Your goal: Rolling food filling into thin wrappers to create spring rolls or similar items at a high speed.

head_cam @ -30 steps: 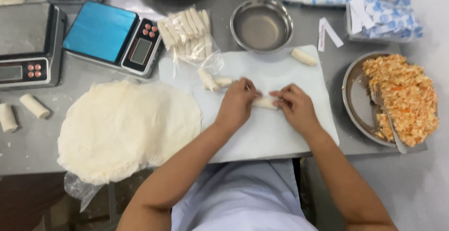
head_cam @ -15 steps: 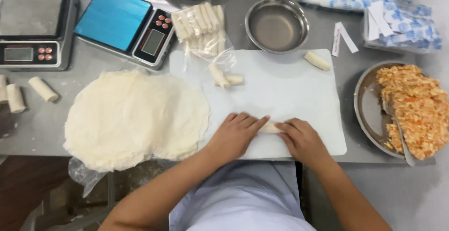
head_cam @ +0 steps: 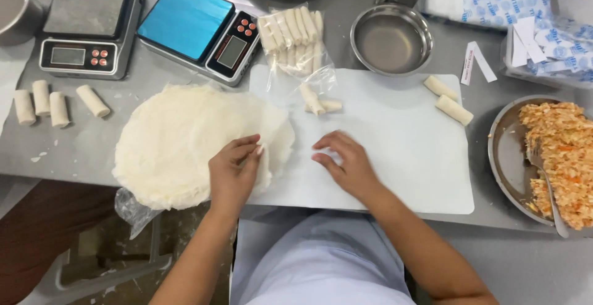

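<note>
Wrapper stack [head_cam: 185,141] sits centre-left of the frame, a round pile of thin white sheets on the steel table [head_cam: 92,150], its right edge overlapping the white cutting mat [head_cam: 407,157]. My left hand [head_cam: 233,172] is on the stack's lower right edge, thumb and fingertips pinched narrow on the rim of the top sheet. My right hand [head_cam: 343,163] rests on the mat just right of the stack, fingers loosely curled, holding nothing I can see. On the mat further out: two finished rolls [head_cam: 321,101] near its upper left corner, two more rolls [head_cam: 448,98] near its upper right corner. Above the mat, a clear bag of rolls [head_cam: 293,36] and an empty steel bowl [head_cam: 392,38]. Upper left of the frame: blue-topped scale [head_cam: 197,30] and grey scale [head_cam: 89,24]. Four rolls [head_cam: 55,104] lie at the left edge. Filling tray [head_cam: 503,157] with orange-white mix and a spoon [head_cam: 546,188] at right edge.
</note>
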